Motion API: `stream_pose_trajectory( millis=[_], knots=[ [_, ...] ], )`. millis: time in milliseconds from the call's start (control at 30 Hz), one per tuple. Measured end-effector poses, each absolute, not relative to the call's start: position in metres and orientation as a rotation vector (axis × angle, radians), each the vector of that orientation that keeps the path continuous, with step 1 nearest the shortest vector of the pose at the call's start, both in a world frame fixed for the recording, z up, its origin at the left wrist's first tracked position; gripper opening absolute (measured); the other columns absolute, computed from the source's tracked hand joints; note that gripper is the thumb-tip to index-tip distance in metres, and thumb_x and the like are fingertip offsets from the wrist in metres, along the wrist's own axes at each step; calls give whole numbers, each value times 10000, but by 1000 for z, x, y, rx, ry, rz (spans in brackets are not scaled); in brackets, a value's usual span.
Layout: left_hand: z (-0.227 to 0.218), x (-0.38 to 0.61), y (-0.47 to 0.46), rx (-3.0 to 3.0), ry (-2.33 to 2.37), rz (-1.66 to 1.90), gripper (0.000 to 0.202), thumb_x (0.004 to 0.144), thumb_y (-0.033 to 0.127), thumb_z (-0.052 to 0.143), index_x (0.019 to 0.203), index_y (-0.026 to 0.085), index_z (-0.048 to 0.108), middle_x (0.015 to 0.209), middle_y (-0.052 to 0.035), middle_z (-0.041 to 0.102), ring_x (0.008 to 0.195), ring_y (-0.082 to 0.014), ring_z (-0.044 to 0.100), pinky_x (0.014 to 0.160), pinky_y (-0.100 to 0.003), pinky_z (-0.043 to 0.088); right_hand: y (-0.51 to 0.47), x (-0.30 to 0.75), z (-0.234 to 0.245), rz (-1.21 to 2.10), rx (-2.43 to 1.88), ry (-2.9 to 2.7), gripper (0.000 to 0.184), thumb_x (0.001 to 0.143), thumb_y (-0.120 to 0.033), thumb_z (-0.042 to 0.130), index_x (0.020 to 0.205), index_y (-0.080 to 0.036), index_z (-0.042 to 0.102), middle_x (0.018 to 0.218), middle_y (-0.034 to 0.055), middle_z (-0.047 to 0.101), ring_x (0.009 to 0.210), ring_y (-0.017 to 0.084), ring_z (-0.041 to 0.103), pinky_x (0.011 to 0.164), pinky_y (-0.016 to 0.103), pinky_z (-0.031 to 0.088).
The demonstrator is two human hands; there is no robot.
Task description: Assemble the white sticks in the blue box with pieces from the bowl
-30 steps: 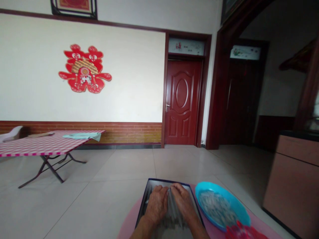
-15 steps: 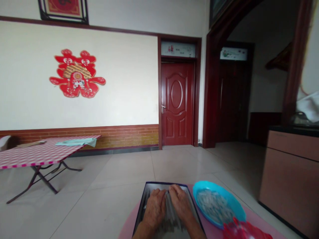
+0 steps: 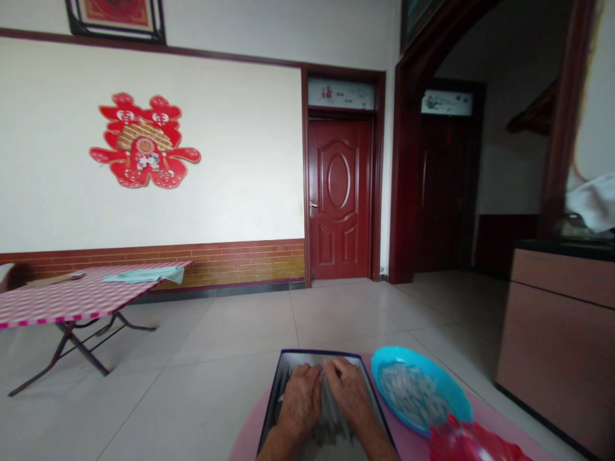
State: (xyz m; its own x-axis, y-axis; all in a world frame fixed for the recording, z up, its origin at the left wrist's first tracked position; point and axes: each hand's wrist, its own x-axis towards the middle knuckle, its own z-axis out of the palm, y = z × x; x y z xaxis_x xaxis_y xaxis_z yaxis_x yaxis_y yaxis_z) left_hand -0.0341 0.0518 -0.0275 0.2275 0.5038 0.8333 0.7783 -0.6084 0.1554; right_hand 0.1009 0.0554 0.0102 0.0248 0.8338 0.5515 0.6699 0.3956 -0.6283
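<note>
The left hand [image 3: 302, 398] and right hand [image 3: 350, 394] hide some strips [image 3: 328, 406] in the box [image 3: 321, 351]; whether they grip any cannot be told. The forearms [image 3: 276, 445], the near end of the box and the counter [image 3: 250, 425] run off the bottom edge, as does a blurred red thing [image 3: 471, 442] that covers part of the near rim of the basin [image 3: 446, 376]. The pieces [image 3: 413, 390] in it are too blurred to tell. On the left, the edge cuts off the checked table [image 3: 72, 298]; on the right, the cabinet [image 3: 557, 339] and a cloth [image 3: 596, 202]. The top edge crops the frame [image 3: 113, 13]. Lettering [image 3: 327, 93] above the door [image 3: 339, 198] is too small to read.
</note>
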Motion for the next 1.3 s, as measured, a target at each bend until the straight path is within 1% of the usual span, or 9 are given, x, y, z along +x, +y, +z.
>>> stream_pose_trajectory(
  millis=[167, 400, 533, 667, 867, 1000, 1067, 1167, 1300],
  knots=[
    [-34, -34, 55, -2095, -1147, -1362, 311, 940, 236, 324, 1055, 166, 604, 947, -104, 673, 922, -227, 628, 819, -405, 538, 55, 100, 10, 188, -1327, -1725, 336, 869, -337, 326, 640, -226, 544, 707, 56, 657, 671, 174, 579, 656, 279, 367],
    [-17, -33, 48, -2211, -1187, -1312, 309, 931, 225, 334, 994, 178, 632, 813, -78, 660, 757, -206, 625, 699, -363, 556, 52, 100, 12, 224, -1317, -1717, 401, 874, -395, 327, 570, -230, 530, 635, 52, 644, 612, 173, 570, 627, 284, 363],
    [-24, -34, 51, -2150, -1172, -1337, 312, 932, 218, 332, 1016, 165, 628, 873, -97, 675, 832, -220, 636, 747, -378, 558, 51, 101, 14, 310, -1316, -1633, 416, 880, -405, 321, 610, -231, 585, 691, 74, 683, 662, 193, 602, 648, 292, 379],
    [-33, -34, 55, -2102, -1133, -1354, 312, 938, 229, 331, 1049, 152, 613, 930, -110, 673, 903, -230, 627, 801, -404, 547, 51, 101, 14, 259, -1298, -1673, 352, 850, -349, 349, 597, -239, 566, 693, 59, 682, 662, 183, 592, 630, 279, 374],
    [-18, -33, 49, -2220, -1169, -1305, 320, 932, 203, 315, 1006, 162, 623, 813, -84, 657, 767, -205, 621, 704, -369, 559, 51, 101, 14, 246, -1337, -1698, 398, 863, -383, 343, 578, -226, 573, 640, 68, 672, 599, 178, 580, 618, 282, 365],
    [-13, -32, 46, -2225, -1177, -1308, 332, 930, 199, 305, 999, 155, 627, 827, -96, 662, 761, -210, 619, 698, -375, 558, 50, 100, 15, 247, -1287, -1672, 369, 853, -366, 372, 593, -229, 596, 673, 60, 687, 611, 179, 587, 614, 278, 363],
    [-14, -32, 46, -2216, -1172, -1308, 334, 934, 208, 302, 1005, 155, 625, 829, -96, 661, 753, -207, 618, 682, -368, 557, 49, 99, 15, 226, -1284, -1684, 362, 842, -350, 383, 555, -234, 571, 634, 45, 670, 572, 168, 565, 584, 273, 347],
    [-16, -32, 47, -2221, -1184, -1311, 329, 940, 216, 303, 1007, 171, 622, 806, -77, 653, 741, -197, 614, 667, -352, 554, 48, 100, 16, 258, -1299, -1698, 405, 853, -394, 378, 527, -232, 556, 587, 38, 650, 550, 164, 556, 561, 269, 336],
    [-17, -32, 48, -2192, -1164, -1345, 325, 942, 228, 305, 994, 180, 622, 817, -77, 651, 755, -201, 616, 679, -354, 550, 49, 100, 15, 304, -1309, -1688, 424, 867, -397, 341, 577, -227, 598, 654, 58, 687, 619, 178, 599, 612, 270, 363]
  ],
)
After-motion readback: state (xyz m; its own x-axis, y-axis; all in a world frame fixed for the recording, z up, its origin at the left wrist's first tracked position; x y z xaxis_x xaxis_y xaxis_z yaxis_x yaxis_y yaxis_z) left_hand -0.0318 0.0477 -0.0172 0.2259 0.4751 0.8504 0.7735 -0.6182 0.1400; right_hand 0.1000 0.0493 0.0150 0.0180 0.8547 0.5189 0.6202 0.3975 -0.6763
